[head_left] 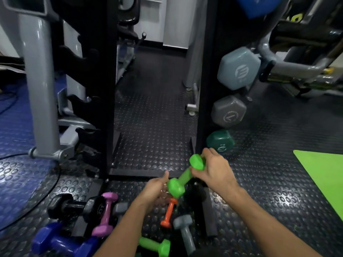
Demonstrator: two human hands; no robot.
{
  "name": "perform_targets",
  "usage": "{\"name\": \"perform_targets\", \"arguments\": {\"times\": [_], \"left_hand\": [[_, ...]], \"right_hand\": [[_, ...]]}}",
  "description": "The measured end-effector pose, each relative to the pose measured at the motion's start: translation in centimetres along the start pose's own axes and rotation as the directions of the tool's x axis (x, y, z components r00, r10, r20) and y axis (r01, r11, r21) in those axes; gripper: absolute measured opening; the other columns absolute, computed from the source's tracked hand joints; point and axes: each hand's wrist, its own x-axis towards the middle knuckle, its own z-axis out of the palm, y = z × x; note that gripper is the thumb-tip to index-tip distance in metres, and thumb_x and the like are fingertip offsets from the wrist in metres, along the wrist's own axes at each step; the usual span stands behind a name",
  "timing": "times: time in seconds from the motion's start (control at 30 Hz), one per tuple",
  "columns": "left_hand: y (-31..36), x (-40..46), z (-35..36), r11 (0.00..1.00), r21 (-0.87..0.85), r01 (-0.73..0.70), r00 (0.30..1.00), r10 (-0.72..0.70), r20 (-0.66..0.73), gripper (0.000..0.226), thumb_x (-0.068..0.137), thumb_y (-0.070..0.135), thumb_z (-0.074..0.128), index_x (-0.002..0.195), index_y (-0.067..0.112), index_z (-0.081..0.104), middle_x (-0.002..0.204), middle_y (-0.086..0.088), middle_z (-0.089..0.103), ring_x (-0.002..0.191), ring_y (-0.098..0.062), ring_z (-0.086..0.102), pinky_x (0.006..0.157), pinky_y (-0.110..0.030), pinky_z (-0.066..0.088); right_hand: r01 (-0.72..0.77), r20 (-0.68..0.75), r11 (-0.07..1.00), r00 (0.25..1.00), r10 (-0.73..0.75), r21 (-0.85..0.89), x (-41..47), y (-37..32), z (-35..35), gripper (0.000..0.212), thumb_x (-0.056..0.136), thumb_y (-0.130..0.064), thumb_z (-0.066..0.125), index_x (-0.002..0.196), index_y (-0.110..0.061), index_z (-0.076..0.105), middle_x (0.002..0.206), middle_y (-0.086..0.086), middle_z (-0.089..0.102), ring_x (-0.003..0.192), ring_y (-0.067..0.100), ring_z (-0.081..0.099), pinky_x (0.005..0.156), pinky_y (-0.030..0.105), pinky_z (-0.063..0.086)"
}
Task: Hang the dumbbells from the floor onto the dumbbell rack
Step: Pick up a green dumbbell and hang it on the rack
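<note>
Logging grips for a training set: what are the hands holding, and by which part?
The right hand grips the bright green dumbbell near its upper head. The left hand holds nothing, thumb beside the lower head.

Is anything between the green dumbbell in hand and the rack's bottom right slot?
Nothing visible. The right hand holds the green dumbbell just below the rack post, under the dark green dumbbell already hung. The left hand is open beside its lower head. The bottom cradle itself is hidden.
</note>
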Motion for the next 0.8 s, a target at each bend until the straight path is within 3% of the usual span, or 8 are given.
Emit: {"name": "perform_targets", "arguments": {"times": [0.1, 0.17, 0.33, 0.5, 0.67, 0.73, 0.8], "left_hand": [[4.5, -2.2, 0.8, 0.996, -0.059, -0.066, 0.993, 0.072, 0.09, 0.047, 0.096, 0.045, 0.068, 0.12, 0.005, 0.067, 0.107, -0.016, 0.078, 0.099, -0.033, 0.076, 0.088, -0.047, 0.062], [7.1, -3.6, 1.3, 0.99, -0.046, -0.13, 0.987, 0.134, 0.092, 0.042, 0.089, 0.03, 0.079, 0.121, 0.005, 0.066, 0.108, -0.015, 0.078, 0.1, -0.03, 0.076, 0.086, -0.041, 0.063], [12.8, -6.7, 2.5, 0.909, 0.05, -0.413, 0.908, 0.408, 0.094, 0.066, 0.064, -0.006, 0.093, 0.121, 0.012, 0.065, 0.114, -0.009, 0.075, 0.099, -0.017, 0.074, 0.081, -0.024, 0.058], [18.9, -11.4, 4.5, 0.719, 0.081, -0.69, 0.723, 0.678, 0.137, 0.061, 0.066, -0.001, 0.093, 0.118, 0.013, 0.065, 0.111, -0.002, 0.076, 0.105, -0.019, 0.073, 0.09, -0.03, 0.058], [26.0, -16.5, 7.2, 0.577, 0.047, -0.815, 0.577, 0.803, 0.148, 0.05, 0.066, 0.007, 0.093, 0.109, 0.011, 0.068, 0.104, -0.004, 0.077, 0.099, -0.016, 0.074, 0.08, -0.023, 0.057], [28.4, -17.8, 8.7, 0.526, 0.019, -0.85, 0.524, 0.843, 0.118, 0.049, 0.064, 0.008, 0.094, 0.106, 0.01, 0.068, 0.102, -0.006, 0.078, 0.093, -0.014, 0.074, 0.076, -0.022, 0.057], [30.8, -19.0, 10.2, 0.483, -0.014, -0.876, 0.481, 0.874, 0.075, 0.049, 0.063, 0.014, 0.095, 0.104, 0.008, 0.069, 0.1, -0.007, 0.079, 0.095, -0.019, 0.075, 0.08, -0.03, 0.061]], "right_hand": [[-0.055, -0.107, 0.996, 0.992, 0.063, 0.073, 0.4, -1.0, -2.4, 0.041, 0.074, -0.043, 0.08, 0.085, -0.022, 0.047, 0.087, -0.004, 0.055, 0.073, 0.029, 0.059, 0.066, 0.041, 0.048], [-0.06, -0.198, 0.992, 0.977, 0.082, 0.112, 0.5, -1.7, -4.5, 0.04, 0.074, -0.042, 0.082, 0.084, -0.022, 0.048, 0.082, -0.005, 0.056, 0.072, 0.027, 0.059, 0.064, 0.039, 0.046], [-0.025, -0.462, 0.986, 0.881, 0.099, 0.164, 0.5, -4.4, -11.6, 0.045, 0.072, -0.042, 0.088, 0.08, -0.021, 0.049, 0.077, -0.004, 0.058, 0.068, 0.02, 0.057, 0.061, 0.039, 0.043], [0.055, -0.632, 0.978, 0.77, 0.087, 0.201, 0.7, -7.5, -20.0, 0.041, 0.071, -0.045, 0.09, 0.08, -0.023, 0.056, 0.071, -0.008, 0.062, 0.065, 0.009, 0.059, 0.057, 0.032, 0.044], [0.184, -0.723, 0.947, 0.687, 0.069, 0.265, 1.6, -10.0, -27.9, 0.033, 0.075, -0.046, 0.087, 0.088, -0.023, 0.066, 0.075, -0.01, 0.068, 0.064, 0.001, 0.059, 0.056, 0.013, 0.043], [0.236, -0.74, 0.93, 0.67, 0.054, 0.281, 2.9, -10.7, -30.8, 0.035, 0.077, -0.049, 0.086, 0.092, -0.021, 0.069, 0.076, -0.007, 0.069, 0.061, 0.002, 0.057, 0.056, 0.014, 0.043], [0.277, -0.744, 0.908, 0.666, 0.055, 0.316, 4.6, -10.9, -33.7, 0.04, 0.076, -0.054, 0.085, 0.095, -0.021, 0.073, 0.078, -0.003, 0.071, 0.064, 0.007, 0.061, 0.06, 0.022, 0.05]]}}
